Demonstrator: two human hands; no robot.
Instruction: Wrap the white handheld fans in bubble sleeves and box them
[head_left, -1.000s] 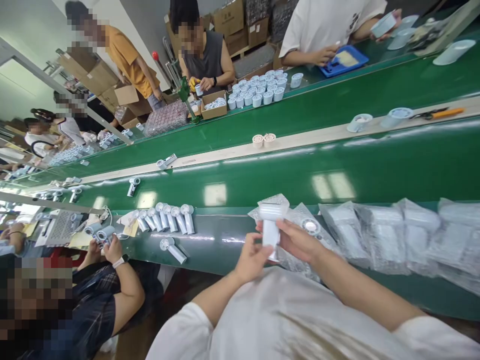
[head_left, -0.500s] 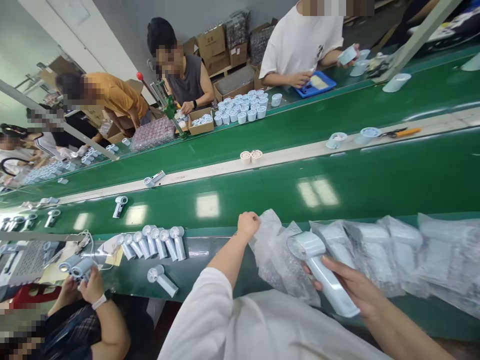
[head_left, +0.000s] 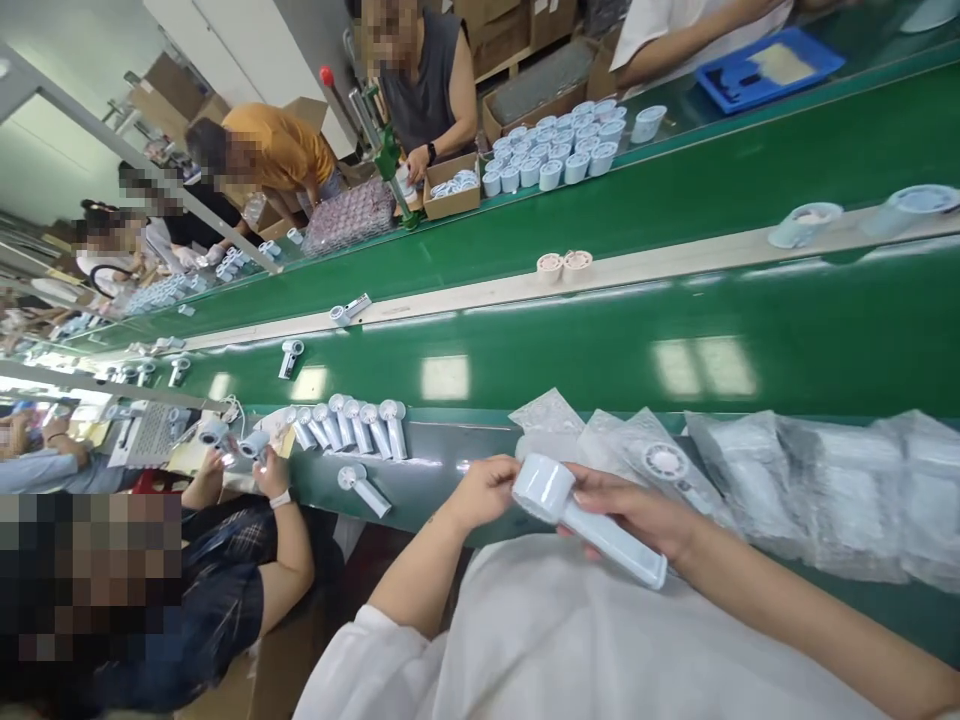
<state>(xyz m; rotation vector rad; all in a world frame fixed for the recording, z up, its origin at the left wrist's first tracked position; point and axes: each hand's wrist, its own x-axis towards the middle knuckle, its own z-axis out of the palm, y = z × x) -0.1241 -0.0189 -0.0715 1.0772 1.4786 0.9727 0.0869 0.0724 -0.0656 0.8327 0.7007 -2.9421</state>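
Note:
My right hand [head_left: 637, 510] grips the handle of a pale blue handheld fan [head_left: 581, 515], head pointing left, just above the near edge of the green bench [head_left: 450, 470]. My left hand [head_left: 484, 490] is curled beside the fan's round head, fingers touching it. Behind the fan lie clear plastic bags [head_left: 555, 415], one with a bagged fan [head_left: 664, 465] showing its grille.
A row of several bare fans [head_left: 349, 428] and one loose fan [head_left: 364, 488] lie to the left. Bagged fans [head_left: 825, 480] pile up to the right. A co-worker [head_left: 247, 540] on my left holds fans. The green conveyor [head_left: 562, 350] carries stray fans; people work across it.
My left hand came back from the bags to the fan's head. My right hand brought the fan left and closer to my body. The view swung slightly down and right.

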